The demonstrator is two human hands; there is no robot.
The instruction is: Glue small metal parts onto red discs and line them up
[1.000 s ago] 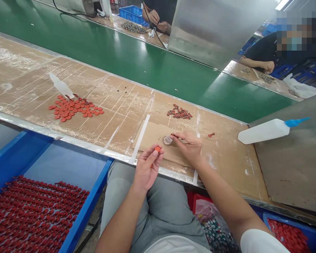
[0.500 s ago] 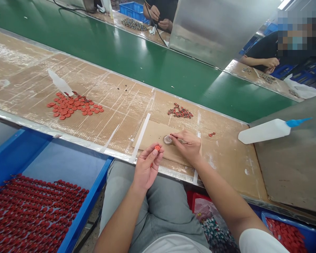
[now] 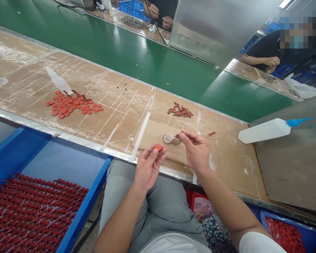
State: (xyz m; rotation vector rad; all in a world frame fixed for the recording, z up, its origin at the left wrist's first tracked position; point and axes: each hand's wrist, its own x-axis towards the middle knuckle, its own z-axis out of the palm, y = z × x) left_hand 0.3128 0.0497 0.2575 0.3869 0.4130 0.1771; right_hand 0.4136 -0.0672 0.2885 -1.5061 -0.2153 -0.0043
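Note:
Pinched between thumb and fingers of my left hand (image 3: 149, 167) is a round orange-red disc (image 3: 158, 147) with small holes. My right hand (image 3: 196, 149) grips a small dark-red part (image 3: 179, 135) by its end, just right of a small clear round dish (image 3: 168, 138). The dish stands on a cardboard piece (image 3: 152, 135) taped to the bench. Behind it lies a pile of small red-and-dark parts (image 3: 180, 110), and a single such part (image 3: 212, 134) sits to the right. Several orange-red discs (image 3: 68, 105) are spread out at the left.
A white bottle with a blue nozzle (image 3: 264, 131) leans at the right by a metal box (image 3: 295, 158). Past the bench runs a green belt (image 3: 100, 45); co-workers' hands (image 3: 160, 17) show beyond. A blue tray (image 3: 100, 189) holds rows of red assemblies (image 3: 39, 211) at lower left.
My right hand has drawn back from the dish to the right and risen slightly, still pinching the small part. My left hand with the disc has barely shifted.

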